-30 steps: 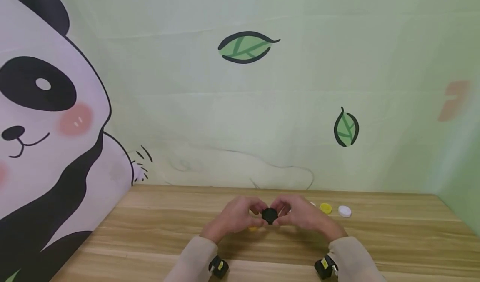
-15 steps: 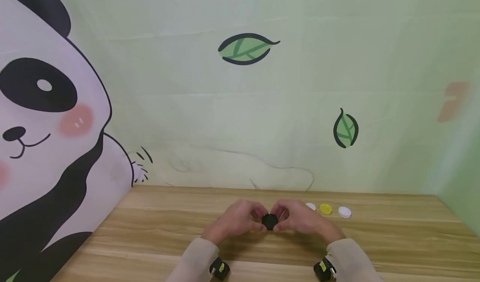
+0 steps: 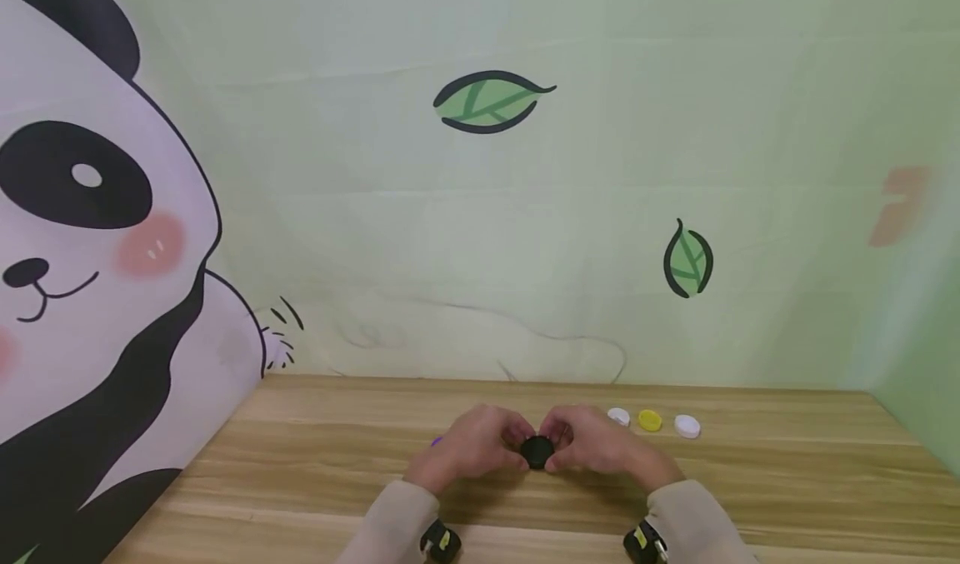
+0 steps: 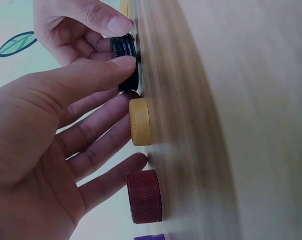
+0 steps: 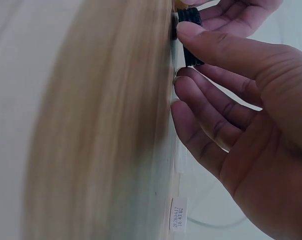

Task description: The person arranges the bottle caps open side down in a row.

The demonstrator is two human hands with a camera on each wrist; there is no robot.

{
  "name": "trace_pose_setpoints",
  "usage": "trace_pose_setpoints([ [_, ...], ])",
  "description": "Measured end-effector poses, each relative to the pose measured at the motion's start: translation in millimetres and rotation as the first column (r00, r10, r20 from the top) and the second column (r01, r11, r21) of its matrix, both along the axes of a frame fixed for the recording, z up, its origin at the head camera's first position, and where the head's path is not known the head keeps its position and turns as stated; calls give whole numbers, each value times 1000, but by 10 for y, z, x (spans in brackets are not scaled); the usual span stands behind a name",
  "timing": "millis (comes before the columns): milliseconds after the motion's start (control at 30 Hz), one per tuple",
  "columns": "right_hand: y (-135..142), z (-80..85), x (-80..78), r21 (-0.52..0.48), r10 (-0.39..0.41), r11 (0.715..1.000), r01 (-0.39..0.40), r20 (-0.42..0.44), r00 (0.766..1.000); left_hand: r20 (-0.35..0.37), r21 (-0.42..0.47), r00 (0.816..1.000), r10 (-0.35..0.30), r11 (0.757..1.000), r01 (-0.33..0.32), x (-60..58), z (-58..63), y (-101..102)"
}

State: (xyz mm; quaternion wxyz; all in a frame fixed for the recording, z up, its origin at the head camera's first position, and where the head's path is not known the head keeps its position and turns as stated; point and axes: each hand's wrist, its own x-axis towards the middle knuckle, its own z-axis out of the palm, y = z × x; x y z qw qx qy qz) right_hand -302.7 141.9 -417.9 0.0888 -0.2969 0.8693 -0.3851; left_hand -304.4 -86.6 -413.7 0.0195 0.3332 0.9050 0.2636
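Note:
Between the two hands, low over the table, is a black ribbed bottle cap. My left hand pinches its left side, the thumb on the near face in the left wrist view. From the other side my right hand grips the same cap with thumb and fingers. Past the left fingers, an orange-yellow bottle cap and a dark red one stand on the table; the left hand hides both in the head view. A purple cap peeks out behind the left wrist.
Right of the right hand lie a white cap, a yellow cap and another white cap in a row. The wooden table meets a printed cloth backdrop at its far edge.
Both hands have moved the black cap slightly toward the person. An orange-yellow cap seen by the left thumb is now hidden, while the purple cap and the nearest white cap have come into view.

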Motion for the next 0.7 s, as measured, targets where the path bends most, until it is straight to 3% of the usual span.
trace_pose_setpoints([
  [233,-11,-1,8,31,-10,999,11,-27,1000,25,7,1000,9,1000,-9,-4,-4,12],
  [700,-33,25,36,31,-8,999,9,-42,999,-6,7,1000,0,1000,0,35,29,10],
])
